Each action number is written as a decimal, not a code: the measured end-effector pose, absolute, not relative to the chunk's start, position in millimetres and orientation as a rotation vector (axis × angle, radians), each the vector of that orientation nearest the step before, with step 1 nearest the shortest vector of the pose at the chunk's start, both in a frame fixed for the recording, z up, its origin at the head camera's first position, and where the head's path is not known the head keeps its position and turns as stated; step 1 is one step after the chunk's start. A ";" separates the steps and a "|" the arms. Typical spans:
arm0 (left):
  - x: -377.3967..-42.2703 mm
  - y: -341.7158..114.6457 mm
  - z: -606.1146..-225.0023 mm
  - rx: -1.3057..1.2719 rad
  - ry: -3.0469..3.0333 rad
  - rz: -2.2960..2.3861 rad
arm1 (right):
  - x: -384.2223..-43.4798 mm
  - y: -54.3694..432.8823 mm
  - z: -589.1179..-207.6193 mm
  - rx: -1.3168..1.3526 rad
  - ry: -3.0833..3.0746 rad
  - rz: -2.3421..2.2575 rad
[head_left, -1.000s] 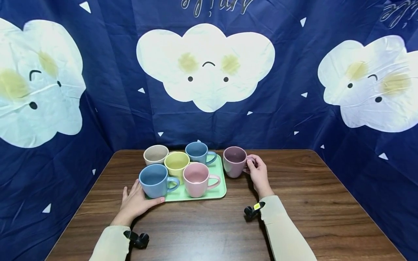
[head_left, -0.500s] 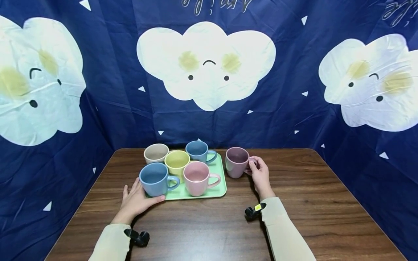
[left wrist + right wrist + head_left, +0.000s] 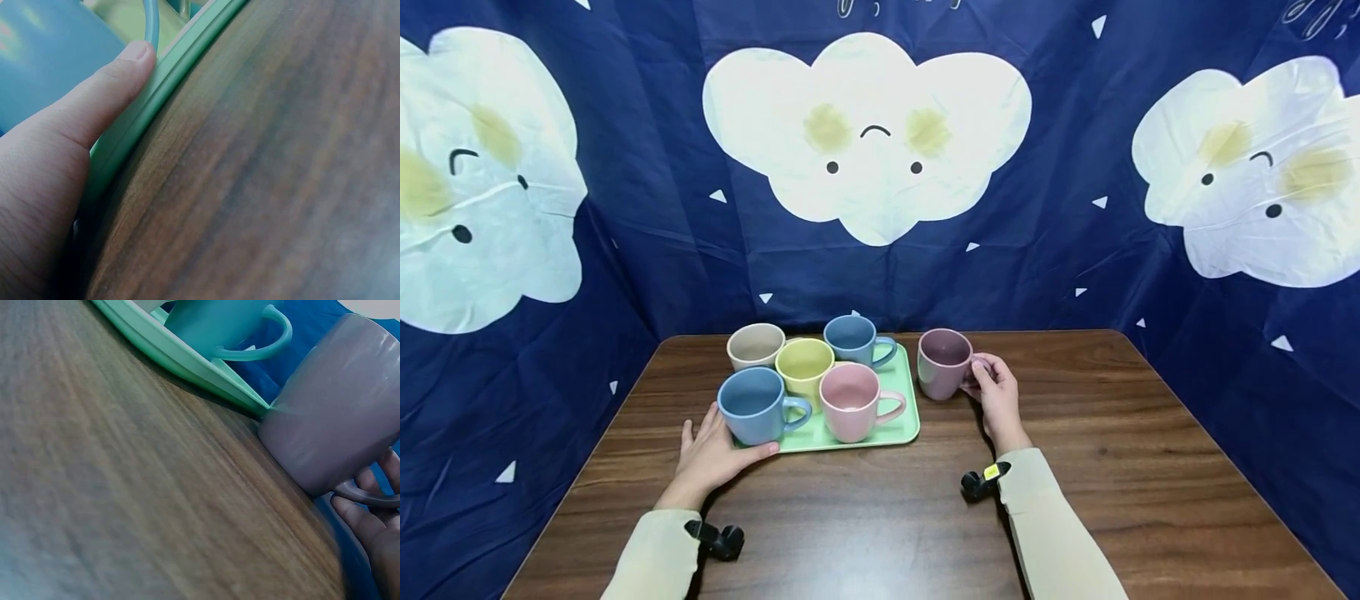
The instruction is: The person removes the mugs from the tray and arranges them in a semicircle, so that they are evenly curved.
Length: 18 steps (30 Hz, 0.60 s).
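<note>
A mauve mug [image 3: 943, 364] stands upright on the table just right of the green tray [image 3: 912, 417]. My right hand [image 3: 997, 398] grips it by the handle; in the right wrist view, fingers [image 3: 359, 519] curl at the handle of the mug [image 3: 337, 406]. My left hand [image 3: 711, 454] rests at the tray's front left corner beside the large blue mug [image 3: 751, 406]. Its thumb [image 3: 106, 94] lies straight along the tray's rim in the left wrist view, against the blue mug. A pink mug [image 3: 850, 404] and a yellow mug [image 3: 805, 367] also sit on the tray.
Behind them on the tray are a beige mug [image 3: 756, 346] and another blue mug [image 3: 852, 340]. The wooden table [image 3: 865, 517] reaches back to a dark blue cloth [image 3: 1045, 283] with cloud prints.
The mauve mug has shifted slightly right, away from the tray, with my right hand on its handle. My left hand stays at the tray corner. The head view has tilted a little.
</note>
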<state>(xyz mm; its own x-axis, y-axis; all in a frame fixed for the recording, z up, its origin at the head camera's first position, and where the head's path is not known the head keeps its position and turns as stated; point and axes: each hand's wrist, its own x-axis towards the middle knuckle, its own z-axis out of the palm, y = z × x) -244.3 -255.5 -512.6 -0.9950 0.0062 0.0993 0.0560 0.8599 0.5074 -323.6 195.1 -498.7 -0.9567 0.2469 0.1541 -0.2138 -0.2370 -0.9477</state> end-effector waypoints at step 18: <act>-245.3 -256.2 -512.3 -0.068 -2.940 -0.823 | -319.7 192.5 -499.3 -0.019 -1.657 2.306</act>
<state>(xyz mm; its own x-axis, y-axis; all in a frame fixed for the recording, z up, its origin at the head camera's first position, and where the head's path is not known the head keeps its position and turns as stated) -245.3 -256.2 -512.3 -0.9952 0.0190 0.0959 0.0661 0.8540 0.5160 -319.7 192.5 -499.3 -0.9546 0.2493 0.1631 -0.2341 -0.2893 -0.9282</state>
